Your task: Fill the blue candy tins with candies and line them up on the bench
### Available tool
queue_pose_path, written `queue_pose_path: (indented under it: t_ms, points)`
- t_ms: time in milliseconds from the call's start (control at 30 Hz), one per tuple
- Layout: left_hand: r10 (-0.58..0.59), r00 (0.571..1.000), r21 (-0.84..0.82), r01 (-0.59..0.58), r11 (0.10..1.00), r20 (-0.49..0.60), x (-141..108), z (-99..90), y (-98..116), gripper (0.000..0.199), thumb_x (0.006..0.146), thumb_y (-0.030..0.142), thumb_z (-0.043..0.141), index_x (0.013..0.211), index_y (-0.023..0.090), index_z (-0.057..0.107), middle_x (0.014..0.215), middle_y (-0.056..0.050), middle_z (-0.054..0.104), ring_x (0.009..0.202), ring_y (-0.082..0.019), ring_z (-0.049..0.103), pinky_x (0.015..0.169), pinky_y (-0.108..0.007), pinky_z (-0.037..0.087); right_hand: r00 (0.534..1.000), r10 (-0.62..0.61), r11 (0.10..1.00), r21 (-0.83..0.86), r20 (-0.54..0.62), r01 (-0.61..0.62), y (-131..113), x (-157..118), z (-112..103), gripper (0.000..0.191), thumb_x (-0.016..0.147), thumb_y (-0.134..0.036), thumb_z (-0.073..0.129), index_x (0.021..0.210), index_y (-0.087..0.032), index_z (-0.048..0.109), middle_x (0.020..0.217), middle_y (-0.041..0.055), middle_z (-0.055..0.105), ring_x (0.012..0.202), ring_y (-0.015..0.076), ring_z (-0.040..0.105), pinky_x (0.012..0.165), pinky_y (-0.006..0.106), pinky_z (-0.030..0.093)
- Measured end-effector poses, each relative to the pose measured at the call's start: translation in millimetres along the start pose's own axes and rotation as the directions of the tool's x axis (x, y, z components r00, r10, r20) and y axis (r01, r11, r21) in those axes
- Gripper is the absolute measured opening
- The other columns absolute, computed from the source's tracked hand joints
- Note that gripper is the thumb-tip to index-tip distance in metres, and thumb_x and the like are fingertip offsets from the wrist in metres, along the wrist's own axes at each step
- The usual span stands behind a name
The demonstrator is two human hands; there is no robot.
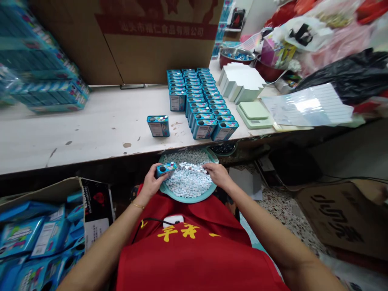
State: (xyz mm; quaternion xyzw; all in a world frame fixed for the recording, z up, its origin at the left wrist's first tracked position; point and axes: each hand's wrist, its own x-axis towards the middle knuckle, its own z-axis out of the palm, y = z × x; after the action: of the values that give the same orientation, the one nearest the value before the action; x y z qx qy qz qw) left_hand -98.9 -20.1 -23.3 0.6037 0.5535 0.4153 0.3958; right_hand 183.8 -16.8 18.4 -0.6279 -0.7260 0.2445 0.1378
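Note:
My left hand is closed around a small blue tin with a dark round opening and a white spot on its top. The tin is held over the left rim of a light green basin. Small white and pale blue candies fill much of this basin, which sits at my lap. At the basin's right side, my right hand has its fingers pinched together by a raised heap of candies. What those fingers hold, perhaps a scoop under the heap, cannot be made out.
A single blue tin stands on the white table, left of packed rows of tins. Right of them are a pale green scale and white cartons. An open box of blue packs is at my left.

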Motion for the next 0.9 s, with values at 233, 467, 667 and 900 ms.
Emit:
queue_pose_path:
  t_ms: [233,467,667,900]
  points:
    - [0.056,0.994,0.127,-0.067,0.990,0.092,1.4,28.6,14.1,0.038,0.070,0.030,0.059,0.107,0.020,0.050,0.099,-0.003,0.059,0.091,-0.017,0.055,0.084,-0.029,0.042,0.977,-0.072,0.951,-0.280,0.202,0.128,-55.2,2.0,-48.8,0.033,0.083,-0.020,0.040,0.100,-0.030,0.066,0.102,0.0007,0.067,0.096,0.0174,0.059,0.075,0.024,0.043]
    - [0.088,0.992,0.130,-0.100,0.987,0.093,1.3,33.1,15.2,0.038,0.070,0.026,0.058,0.106,0.020,0.052,0.104,-0.005,0.058,0.095,-0.019,0.054,0.088,-0.033,0.040,0.942,0.002,0.825,-0.533,0.335,0.188,-104.7,3.4,-62.9,0.033,0.077,-0.012,0.039,0.097,-0.019,0.065,0.097,0.0125,0.065,0.092,0.0234,0.060,0.075,0.032,0.043]
    - [0.061,0.997,0.016,-0.062,0.998,0.039,1.4,34.1,10.6,0.038,0.066,0.025,0.061,0.103,0.022,0.054,0.099,-0.003,0.059,0.094,-0.020,0.054,0.089,-0.033,0.040,0.946,-0.048,0.814,-0.536,0.321,0.223,-115.1,1.1,-64.9,0.031,0.082,-0.014,0.036,0.097,-0.017,0.063,0.097,0.0135,0.064,0.090,0.0236,0.060,0.074,0.033,0.043]
    - [0.049,0.999,-0.038,-0.049,0.998,0.006,-3.8,19.7,7.6,0.039,0.067,0.030,0.064,0.103,0.021,0.053,0.098,-0.002,0.059,0.089,-0.016,0.056,0.085,-0.028,0.041,0.971,0.066,0.836,-0.544,0.229,0.072,-31.2,-15.7,-53.1,0.032,0.080,-0.010,0.038,0.099,-0.024,0.060,0.097,0.0067,0.065,0.088,0.0205,0.060,0.069,0.028,0.041]
